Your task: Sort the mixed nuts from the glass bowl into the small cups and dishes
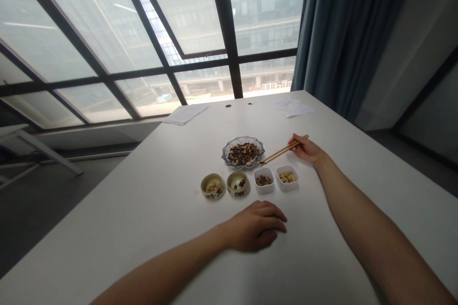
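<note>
My right hand (304, 149) grips a pair of wooden chopsticks (281, 152). Their tips are over the right rim of a scalloped glass bowl (243, 167), just above a white square dish (265, 190) of brown pieces. Something small and dark shows at the tips. The glass bowl holds a mix of dark and pale dried pieces (244, 153). My left hand (255, 226) rests palm down on the table with fingers apart, holding nothing. In front of it stand a ceramic bowl (213, 196) with pale pieces, another ceramic bowl (239, 194) with a few dark ones, and a second square dish (287, 187) with yellowish pieces.
The white table (143, 209) reaches toward the windows. Papers (186, 114) lie at its far left, and more sheets (292, 107) at the far right. A blue curtain (336, 33) hangs beyond the right corner. Another table's leg (53, 150) stands at the left.
</note>
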`<action>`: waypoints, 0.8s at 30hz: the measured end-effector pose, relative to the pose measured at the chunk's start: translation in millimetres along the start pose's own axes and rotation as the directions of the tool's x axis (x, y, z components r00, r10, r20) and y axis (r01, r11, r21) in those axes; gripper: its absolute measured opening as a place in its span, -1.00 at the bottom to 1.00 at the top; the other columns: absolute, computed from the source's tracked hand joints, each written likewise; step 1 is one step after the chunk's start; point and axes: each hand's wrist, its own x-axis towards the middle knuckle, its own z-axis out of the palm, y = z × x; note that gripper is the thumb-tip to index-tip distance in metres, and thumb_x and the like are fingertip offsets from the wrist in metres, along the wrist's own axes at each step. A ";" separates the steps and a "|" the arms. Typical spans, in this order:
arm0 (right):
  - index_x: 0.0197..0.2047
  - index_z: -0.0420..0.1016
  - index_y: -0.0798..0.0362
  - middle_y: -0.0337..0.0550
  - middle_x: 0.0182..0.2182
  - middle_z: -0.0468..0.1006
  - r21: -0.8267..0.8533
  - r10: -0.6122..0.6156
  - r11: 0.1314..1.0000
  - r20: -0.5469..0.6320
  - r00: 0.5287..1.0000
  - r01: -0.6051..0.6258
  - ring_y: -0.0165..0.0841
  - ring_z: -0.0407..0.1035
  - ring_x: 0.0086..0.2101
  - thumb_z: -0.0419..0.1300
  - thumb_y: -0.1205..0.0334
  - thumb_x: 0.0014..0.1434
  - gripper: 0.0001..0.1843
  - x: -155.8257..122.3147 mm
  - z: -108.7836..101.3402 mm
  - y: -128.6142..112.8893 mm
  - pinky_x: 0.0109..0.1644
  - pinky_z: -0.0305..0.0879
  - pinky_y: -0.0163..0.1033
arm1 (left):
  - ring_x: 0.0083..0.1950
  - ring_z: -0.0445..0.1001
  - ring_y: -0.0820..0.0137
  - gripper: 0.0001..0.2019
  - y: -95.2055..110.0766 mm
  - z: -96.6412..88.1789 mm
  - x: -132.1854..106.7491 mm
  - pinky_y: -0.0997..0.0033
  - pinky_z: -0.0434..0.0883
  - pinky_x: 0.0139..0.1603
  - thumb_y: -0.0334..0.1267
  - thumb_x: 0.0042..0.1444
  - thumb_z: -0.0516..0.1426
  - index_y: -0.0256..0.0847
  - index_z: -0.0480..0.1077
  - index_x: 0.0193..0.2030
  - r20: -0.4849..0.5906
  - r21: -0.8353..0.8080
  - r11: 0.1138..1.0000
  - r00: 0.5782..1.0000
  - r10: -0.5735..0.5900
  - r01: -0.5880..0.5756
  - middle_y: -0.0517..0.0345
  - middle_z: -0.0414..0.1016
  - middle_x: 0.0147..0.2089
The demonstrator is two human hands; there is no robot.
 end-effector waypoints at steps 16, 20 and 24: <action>-0.42 0.63 0.13 -0.08 -0.54 0.68 0.055 0.017 0.998 0.030 0.999 -0.019 -0.43 0.57 -0.58 0.19 0.09 0.46 -0.55 10.7 19.0 3.1 -0.49 0.49 -0.48 | 0.24 0.49 0.23 -0.74 -0.9 0.2 -0.8 0.17 0.37 0.35 -0.30 0.30 0.13 -0.11 0.49 0.09 0.003 0.007 1.000 1.000 0.007 -0.007 -0.06 0.56 0.19; -0.40 0.64 0.19 0.03 -0.55 0.68 -0.044 0.044 0.998 0.091 0.995 -0.040 -0.34 0.60 -0.57 0.30 0.07 0.38 -0.60 8.9 32.3 2.2 -0.52 0.51 -0.43 | 0.24 0.49 0.23 -0.73 -0.9 0.1 -0.7 0.17 0.36 0.36 -0.30 0.30 0.13 -0.11 0.49 0.10 0.006 0.009 1.000 1.000 0.006 -0.006 -0.06 0.56 0.19; -0.40 0.65 0.21 0.08 -0.55 0.67 -0.107 0.011 0.994 0.100 0.995 0.000 -0.31 0.61 -0.57 0.33 0.04 0.35 -0.59 8.8 41.2 -3.1 -0.53 0.50 -0.43 | 0.24 0.49 0.23 -0.73 -1.2 -0.1 -0.6 0.18 0.37 0.35 -0.30 0.30 0.13 -0.11 0.49 0.10 0.004 0.006 1.000 1.000 0.011 -0.011 -0.04 0.56 0.19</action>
